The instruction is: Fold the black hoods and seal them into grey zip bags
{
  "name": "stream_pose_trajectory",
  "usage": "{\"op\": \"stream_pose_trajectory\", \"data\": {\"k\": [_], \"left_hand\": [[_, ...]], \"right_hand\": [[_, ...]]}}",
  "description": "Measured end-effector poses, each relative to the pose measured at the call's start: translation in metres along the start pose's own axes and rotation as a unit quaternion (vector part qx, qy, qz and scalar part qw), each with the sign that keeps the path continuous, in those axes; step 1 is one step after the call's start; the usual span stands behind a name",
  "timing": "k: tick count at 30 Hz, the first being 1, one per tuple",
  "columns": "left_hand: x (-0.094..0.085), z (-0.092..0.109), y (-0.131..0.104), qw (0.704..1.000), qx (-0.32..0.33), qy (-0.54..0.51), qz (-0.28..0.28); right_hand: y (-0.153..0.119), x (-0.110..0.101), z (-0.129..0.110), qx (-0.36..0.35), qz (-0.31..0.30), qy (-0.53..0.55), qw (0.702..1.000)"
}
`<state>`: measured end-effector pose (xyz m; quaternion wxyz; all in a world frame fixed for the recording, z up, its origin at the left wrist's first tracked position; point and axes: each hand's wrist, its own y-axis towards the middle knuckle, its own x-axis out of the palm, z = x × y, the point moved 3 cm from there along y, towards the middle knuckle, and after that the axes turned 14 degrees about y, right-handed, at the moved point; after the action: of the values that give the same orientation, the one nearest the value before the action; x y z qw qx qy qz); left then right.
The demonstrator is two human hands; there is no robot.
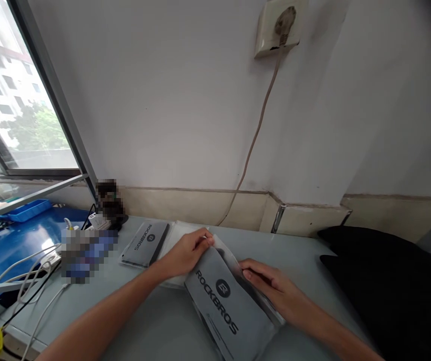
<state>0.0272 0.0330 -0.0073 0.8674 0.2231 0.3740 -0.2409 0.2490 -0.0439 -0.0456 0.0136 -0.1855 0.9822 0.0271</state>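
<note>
Both hands hold a frosted plastic pouch [223, 311] printed ROCKBROS with a round logo, tilted over the table. My left hand [190, 250] pinches its upper corner between thumb and fingers. On the long right edge, my right hand [266, 281] grips the rim of the pouch with thumb and fingertips. Something dark shows inside along that edge; I cannot make out what it is. Behind my left hand lie pale, clear-looking plastic bags [179, 233]. A second ROCKBROS pouch [147, 243] rests flat to the left of them.
The grey table [143, 321] runs along the wall. Black fabric-like material [392, 286] covers its right end. White cables [30, 281] and a blurred-out device [91, 255] occupy the left. A blue tray [27, 210] stands beyond the metal frame. A cord [256, 130] hangs from a wall socket [279, 25].
</note>
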Motion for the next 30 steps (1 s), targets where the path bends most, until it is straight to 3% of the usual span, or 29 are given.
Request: {"op": "stream_pose_trajectory", "data": {"k": [6,10,14,18,20,24,25,27,29,30], "left_hand": [[0.037,0.024,-0.015,1.0,0.01,0.017,0.001],[0.038,0.02,-0.013,0.998,-0.025,0.056,0.023],[0.035,0.019,-0.012,0.993,-0.043,0.088,0.059],[0.037,0.024,-0.015,0.995,-0.045,0.044,0.072],[0.036,0.022,-0.015,0.995,-0.055,0.011,0.081],[0.028,0.006,-0.007,0.975,-0.112,-0.136,0.135],[0.029,0.003,-0.005,0.964,-0.129,-0.205,0.111],[0.039,0.001,-0.003,0.932,-0.149,-0.33,0.005],[0.051,0.003,-0.007,0.915,-0.151,-0.363,-0.085],[0.056,0.003,-0.009,0.92,-0.15,-0.349,-0.097]], "right_hand": [[-0.003,0.005,-0.006,0.048,-0.051,0.113,0.991],[-0.005,0.008,-0.006,0.051,-0.082,0.137,0.986],[-0.01,0.017,-0.015,0.102,-0.101,0.119,0.982],[-0.013,0.026,-0.025,0.123,-0.118,0.076,0.982],[-0.011,0.024,-0.022,0.118,-0.09,0.076,0.986],[-0.005,0.002,-0.004,0.086,0.072,0.106,0.988],[-0.004,-0.004,-0.001,0.073,0.106,0.123,0.984],[-0.005,-0.012,0.005,0.056,0.146,0.151,0.976],[-0.005,-0.014,0.008,0.05,0.152,0.147,0.976],[-0.004,-0.014,0.01,0.047,0.146,0.135,0.979]]}}
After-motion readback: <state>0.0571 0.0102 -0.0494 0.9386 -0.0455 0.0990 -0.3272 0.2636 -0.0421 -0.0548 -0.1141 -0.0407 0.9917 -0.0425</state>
